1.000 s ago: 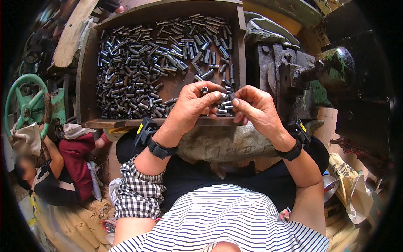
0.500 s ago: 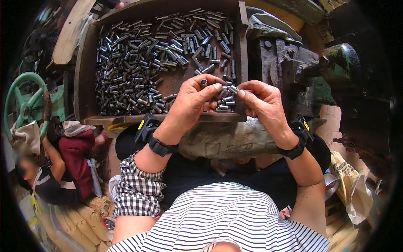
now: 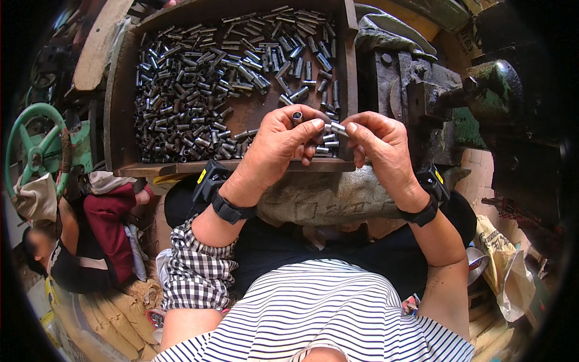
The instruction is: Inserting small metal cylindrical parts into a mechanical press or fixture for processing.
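My left hand (image 3: 278, 140) is closed, with a short dark metal sleeve (image 3: 297, 117) standing up between its curled fingers, open end upward. Its thumb and fingertip also reach to one end of a small shiny metal tube (image 3: 338, 129). The other end of that tube is pinched by my right hand (image 3: 383, 142), so it lies sideways between both hands. Both hands are over the front right of a shallow wooden box (image 3: 241, 168). Inside are many loose metal sleeves (image 3: 181, 102), heaped at the left and back. Several shiny tubes (image 3: 329, 145) lie just behind my fingers.
Right of the box stands a dark, greasy machine (image 3: 422, 90) with a grey cloth (image 3: 392, 30) on it. A green handwheel (image 3: 37, 151) is at the far left, with another person (image 3: 90, 247) sitting near it. A sack (image 3: 325, 196) lies below the box's front edge.
The tube between my hands has shifted slightly right along with my right hand. The box sits a little higher in view. The other person's arm and head have moved a little.
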{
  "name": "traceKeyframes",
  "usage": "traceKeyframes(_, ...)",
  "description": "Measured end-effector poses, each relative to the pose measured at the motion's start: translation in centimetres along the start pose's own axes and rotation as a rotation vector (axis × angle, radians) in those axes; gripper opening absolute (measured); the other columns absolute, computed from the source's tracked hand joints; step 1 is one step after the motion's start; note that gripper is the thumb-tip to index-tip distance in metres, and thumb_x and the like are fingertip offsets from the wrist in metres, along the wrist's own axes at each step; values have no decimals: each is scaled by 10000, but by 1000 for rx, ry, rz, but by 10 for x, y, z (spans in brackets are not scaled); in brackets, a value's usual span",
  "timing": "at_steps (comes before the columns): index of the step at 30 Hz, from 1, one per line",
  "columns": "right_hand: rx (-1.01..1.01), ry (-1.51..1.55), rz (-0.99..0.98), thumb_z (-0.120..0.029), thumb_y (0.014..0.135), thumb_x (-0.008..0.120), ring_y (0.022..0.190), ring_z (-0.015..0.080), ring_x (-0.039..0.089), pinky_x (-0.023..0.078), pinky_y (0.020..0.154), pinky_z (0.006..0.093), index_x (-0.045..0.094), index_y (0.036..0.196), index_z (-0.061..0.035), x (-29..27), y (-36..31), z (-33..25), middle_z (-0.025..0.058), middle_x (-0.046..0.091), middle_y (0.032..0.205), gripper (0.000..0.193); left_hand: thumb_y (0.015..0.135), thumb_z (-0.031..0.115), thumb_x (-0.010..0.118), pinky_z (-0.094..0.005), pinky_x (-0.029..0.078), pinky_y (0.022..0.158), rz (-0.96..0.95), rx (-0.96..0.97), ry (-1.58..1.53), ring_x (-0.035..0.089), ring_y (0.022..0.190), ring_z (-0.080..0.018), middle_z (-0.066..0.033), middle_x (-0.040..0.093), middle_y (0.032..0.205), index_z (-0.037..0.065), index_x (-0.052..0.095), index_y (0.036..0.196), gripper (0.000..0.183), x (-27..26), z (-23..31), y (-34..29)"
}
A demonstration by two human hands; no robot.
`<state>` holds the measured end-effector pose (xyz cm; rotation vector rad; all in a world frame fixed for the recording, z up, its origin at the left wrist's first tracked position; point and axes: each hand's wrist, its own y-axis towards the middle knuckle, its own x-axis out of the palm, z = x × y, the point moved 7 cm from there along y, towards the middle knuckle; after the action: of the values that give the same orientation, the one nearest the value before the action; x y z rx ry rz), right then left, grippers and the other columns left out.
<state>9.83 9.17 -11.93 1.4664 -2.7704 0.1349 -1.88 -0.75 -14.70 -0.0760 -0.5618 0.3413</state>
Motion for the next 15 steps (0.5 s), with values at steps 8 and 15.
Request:
traceKeyframes(8,99,103,-14,-167,898,587,465,60,547,448,421,171,613,920,32,0,1,4,59,605,672,202,874,156,620,-142,474,461,0,1,-15,570,560,-31,-8,601,739,20,569,1032,215,0,2,-1)
traceKeyframes(15,118,180,-31,-176,895,595,469,64,561,451,423,162,598,915,22,-2,1,7,72,619,686,199,874,158,622,-155,462,452,-10,48,-2,574,561,-43,-12,603,736,16,575,1022,210,4,2,-2)
